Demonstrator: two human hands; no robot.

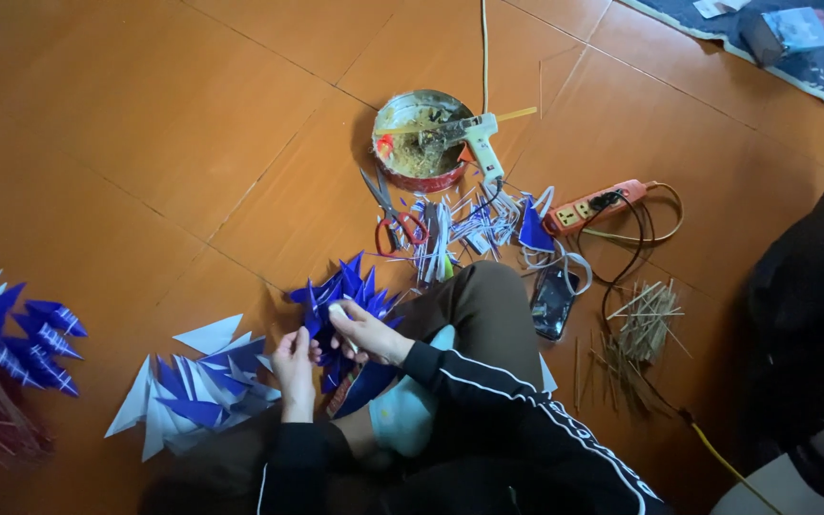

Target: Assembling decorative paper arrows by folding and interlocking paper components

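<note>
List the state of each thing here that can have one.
Left hand: gripping the blue paper flower.
Right hand: pinching the flower's top.
Glue gun: resting across the round tin, cord attached.
Scissors: lying on the floor, blades closed.
Power strip: lying flat, one plug in.
Phone: screen dark.
</note>
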